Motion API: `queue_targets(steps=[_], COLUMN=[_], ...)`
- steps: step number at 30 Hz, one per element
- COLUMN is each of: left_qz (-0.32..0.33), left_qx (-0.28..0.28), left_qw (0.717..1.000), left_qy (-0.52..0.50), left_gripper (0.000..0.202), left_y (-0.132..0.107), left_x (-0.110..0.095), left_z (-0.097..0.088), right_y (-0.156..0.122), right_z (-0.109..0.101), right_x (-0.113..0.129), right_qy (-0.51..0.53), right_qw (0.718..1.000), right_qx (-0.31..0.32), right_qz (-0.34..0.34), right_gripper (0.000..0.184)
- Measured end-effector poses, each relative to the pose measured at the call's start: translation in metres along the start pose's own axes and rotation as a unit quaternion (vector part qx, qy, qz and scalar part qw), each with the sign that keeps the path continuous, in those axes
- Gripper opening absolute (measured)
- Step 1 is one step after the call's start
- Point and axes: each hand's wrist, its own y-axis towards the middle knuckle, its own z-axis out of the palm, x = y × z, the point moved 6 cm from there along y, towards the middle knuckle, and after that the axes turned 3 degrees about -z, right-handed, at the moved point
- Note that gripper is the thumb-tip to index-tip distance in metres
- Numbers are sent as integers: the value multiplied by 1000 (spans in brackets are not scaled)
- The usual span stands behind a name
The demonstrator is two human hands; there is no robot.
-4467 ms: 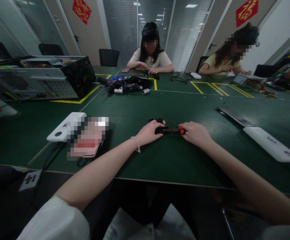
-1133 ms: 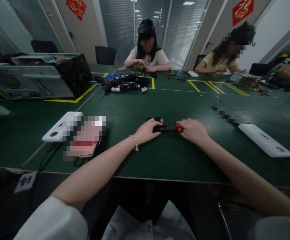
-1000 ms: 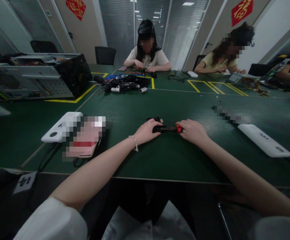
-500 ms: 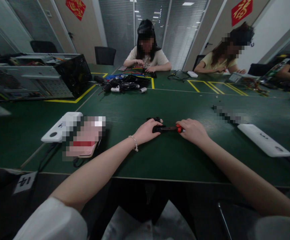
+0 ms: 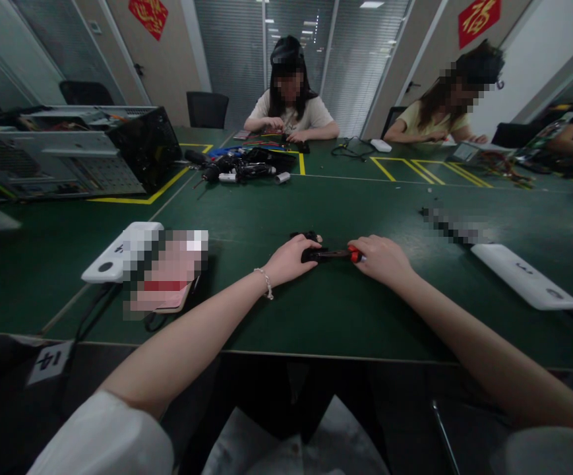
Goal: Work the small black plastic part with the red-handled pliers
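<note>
Just above the green table (image 5: 276,316), my left hand (image 5: 292,258) pinches a small black part (image 5: 312,254) between thumb and fingers. My right hand (image 5: 381,258) is closed around the red handles of a pair of pliers (image 5: 336,254). The plier jaws point left and meet the black part; exactly how they bite on it is too small to tell. Another small dark piece with a pale end (image 5: 310,235) lies right behind my left hand, partly hidden by it.
White power banks lie left (image 5: 120,254) and right (image 5: 523,277), with a pink phone (image 5: 172,274) beside the left one. Farther back are an open computer case (image 5: 68,158) and a pile of black cables (image 5: 246,165). Other people sit across the table.
</note>
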Motion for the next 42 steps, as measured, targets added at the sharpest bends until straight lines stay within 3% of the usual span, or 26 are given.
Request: queue_targets(steps=[9, 42], left_qz=[11, 10], left_qx=[-12, -12], left_qw=[1000, 1000], left_qy=[9, 2], left_gripper=[37, 38], left_y=[1, 2], left_x=[1, 3], left_z=[1, 2], right_y=[-1, 0], right_z=[-6, 0], right_x=[3, 1], right_qy=[-23, 3], right_qw=[999, 1000], right_qx=[-17, 17], right_qz=[-16, 9], right_gripper=[37, 33])
